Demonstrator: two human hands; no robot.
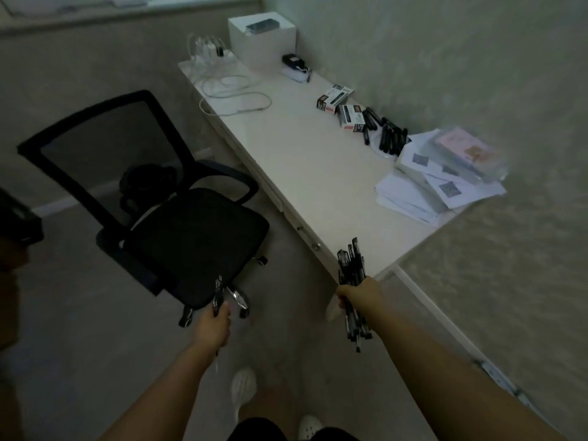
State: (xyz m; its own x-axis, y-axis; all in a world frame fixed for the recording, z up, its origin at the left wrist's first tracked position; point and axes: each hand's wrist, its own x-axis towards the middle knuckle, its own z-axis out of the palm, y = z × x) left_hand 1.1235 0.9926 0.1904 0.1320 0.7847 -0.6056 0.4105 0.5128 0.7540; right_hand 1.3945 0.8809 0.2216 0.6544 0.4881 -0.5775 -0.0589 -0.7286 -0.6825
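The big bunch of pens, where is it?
In the head view, the big bunch of pens is gripped in the right hand, right of centre, just by the near corner of the white desk, right of the black chair.

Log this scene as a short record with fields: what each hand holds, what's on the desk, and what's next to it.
left hand: grips a few pens
right hand: grips a thick bundle of black pens
desk: white, set against the wall
on desk: loose black pens, pen boxes, paper stack, white cables, white box
beside desk: black office chair, standing apart from it
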